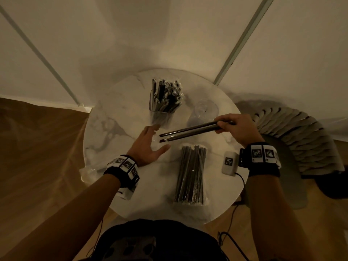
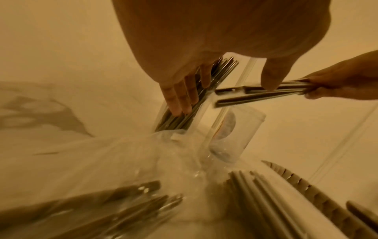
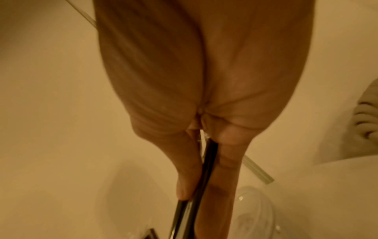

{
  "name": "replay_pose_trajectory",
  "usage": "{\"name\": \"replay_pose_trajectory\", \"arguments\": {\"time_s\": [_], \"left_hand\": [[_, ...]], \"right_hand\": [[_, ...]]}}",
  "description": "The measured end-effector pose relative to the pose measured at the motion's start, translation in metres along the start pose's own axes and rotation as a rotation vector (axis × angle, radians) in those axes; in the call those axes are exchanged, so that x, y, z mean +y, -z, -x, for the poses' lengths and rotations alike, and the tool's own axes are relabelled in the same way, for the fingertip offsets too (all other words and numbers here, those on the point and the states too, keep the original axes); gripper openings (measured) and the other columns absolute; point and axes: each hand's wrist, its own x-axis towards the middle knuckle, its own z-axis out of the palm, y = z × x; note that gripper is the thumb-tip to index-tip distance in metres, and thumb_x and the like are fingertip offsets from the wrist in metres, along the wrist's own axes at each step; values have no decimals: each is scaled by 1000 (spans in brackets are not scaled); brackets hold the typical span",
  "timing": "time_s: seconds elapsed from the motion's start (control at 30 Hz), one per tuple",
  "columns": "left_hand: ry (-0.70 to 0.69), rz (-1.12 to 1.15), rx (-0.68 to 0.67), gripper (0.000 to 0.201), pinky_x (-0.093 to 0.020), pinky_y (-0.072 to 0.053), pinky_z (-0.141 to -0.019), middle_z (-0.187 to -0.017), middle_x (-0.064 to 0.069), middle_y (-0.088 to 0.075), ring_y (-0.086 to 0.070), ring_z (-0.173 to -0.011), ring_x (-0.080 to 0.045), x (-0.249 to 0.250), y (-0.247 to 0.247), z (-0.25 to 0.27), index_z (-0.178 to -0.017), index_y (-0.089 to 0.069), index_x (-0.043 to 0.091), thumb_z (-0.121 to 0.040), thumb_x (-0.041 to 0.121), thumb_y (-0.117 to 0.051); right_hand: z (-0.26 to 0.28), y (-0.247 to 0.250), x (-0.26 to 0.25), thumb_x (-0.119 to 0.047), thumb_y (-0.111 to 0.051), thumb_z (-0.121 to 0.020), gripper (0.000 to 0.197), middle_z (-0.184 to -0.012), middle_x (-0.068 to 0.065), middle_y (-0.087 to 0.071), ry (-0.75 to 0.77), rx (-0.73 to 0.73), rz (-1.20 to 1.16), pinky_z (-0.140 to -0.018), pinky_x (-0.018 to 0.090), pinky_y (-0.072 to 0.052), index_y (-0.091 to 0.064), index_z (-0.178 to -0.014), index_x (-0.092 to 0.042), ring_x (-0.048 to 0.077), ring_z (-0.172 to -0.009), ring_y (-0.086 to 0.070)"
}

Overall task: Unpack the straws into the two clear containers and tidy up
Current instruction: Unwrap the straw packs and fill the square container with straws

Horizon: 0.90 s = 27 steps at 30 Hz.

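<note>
On the round marble table [image 1: 116, 129] stands a clear square container [image 1: 162, 110] packed with wrapped dark straws. To its right stands a clear round container [image 1: 204, 112] that looks empty. My right hand [image 1: 235, 127] grips a few dark straws [image 1: 190, 131] at one end, held level above the table and pointing left. My left hand [image 1: 150, 146] hovers with fingers spread near the free ends of those straws and holds nothing. A wrapped bundle of straws [image 1: 191, 174] lies flat near the front. In the left wrist view the fingers [image 2: 180, 98] reach toward the filled container [image 2: 184, 113].
A small white tagged device [image 1: 229, 163] with a cable lies at the table's right edge. Crumpled clear plastic wrap [image 1: 90, 170] hangs over the left edge. A ribbed grey chair [image 1: 301, 136] stands to the right. White walls rise behind the table.
</note>
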Motion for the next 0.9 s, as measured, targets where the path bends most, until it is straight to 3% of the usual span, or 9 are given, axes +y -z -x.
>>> {"name": "replay_pose_trajectory", "arguments": {"time_s": [0.1, 0.2, 0.3, 0.37, 0.43, 0.57, 0.7, 0.8, 0.9], "left_hand": [[126, 238, -26, 64, -23, -53, -77, -120, 4, -59, -63, -101, -10, 11, -6, -8, -135, -44, 28, -84, 62, -62], [323, 472, -82, 35, -38, -55, -62, -97, -6, -69, -68, -80, -25, 12, -6, -15, -108, -61, 31, -93, 59, -47], [347, 419, 16, 43, -36, -44, -61, -63, -1, -61, -54, -57, -20, 2, -2, -19, -77, -66, 26, -95, 55, -39], [339, 411, 52, 46, -34, -39, -64, -57, 3, -54, -47, -55, -17, -3, 3, -21, -75, -68, 23, -92, 53, -39], [335, 427, 82, 45, -34, -38, -64, -58, 3, -52, -45, -55, -16, -3, 13, -23, -79, -70, 17, -94, 48, -40], [293, 570, 214, 36, -34, -36, -63, -62, -1, -51, -43, -58, -17, 1, 36, -29, -80, -68, 18, -100, 33, -42], [149, 732, 395, 29, -39, -44, -63, -90, -12, -67, -58, -75, -27, 14, 59, -40, -100, -69, 19, -103, 25, -41], [133, 777, 481, 36, -40, -51, -70, -115, -10, -66, -65, -94, -27, 21, 70, -51, -122, -59, 16, -104, 37, -35], [235, 793, 510, 53, -38, -54, -77, -125, -5, -61, -64, -107, -22, 16, 69, -59, -138, -46, 20, -98, 54, -36]], "right_hand": [[-1, -19, -15, -5, -66, -92, 17, -88, 12, -76, 22, -11, -21, -87, 33, -59, -73, -107, -6, 20, -77, -76], [-6, -37, -28, -5, -66, -92, 16, -87, 8, -76, 41, 37, -2, -87, 30, -59, -74, -105, -8, 17, -75, -76], [-11, -50, -42, -6, -67, -92, 19, -91, 1, -74, 56, 60, 5, -86, 30, -60, -73, -108, -13, 12, -74, -75], [-14, -57, -55, -3, -66, -92, 26, -97, 2, -72, 99, 48, -7, -84, 27, -60, -70, -117, -11, 12, -77, -74], [-16, -61, -73, 0, -63, -93, 28, -99, 6, -71, 145, 26, -38, -79, 22, -60, -68, -120, -7, 13, -76, -73], [-25, -62, -112, -7, -66, -92, 15, -98, 5, -74, 281, 16, 44, -73, 19, -58, -73, -106, -7, 11, -74, -74], [-43, -59, -155, -2, -67, -89, 13, -92, 6, -74, 417, 37, 85, -70, 16, -57, -74, -99, -6, 9, -72, -73], [-57, -53, -182, -2, -67, -90, 12, -90, 4, -72, 454, 71, 129, -67, 10, -52, -75, -98, -8, 4, -70, -71], [-68, -44, -193, -2, -67, -90, 13, -90, 6, -73, 475, 108, 191, -66, 8, -51, -75, -98, -8, 8, -70, -71]]}}
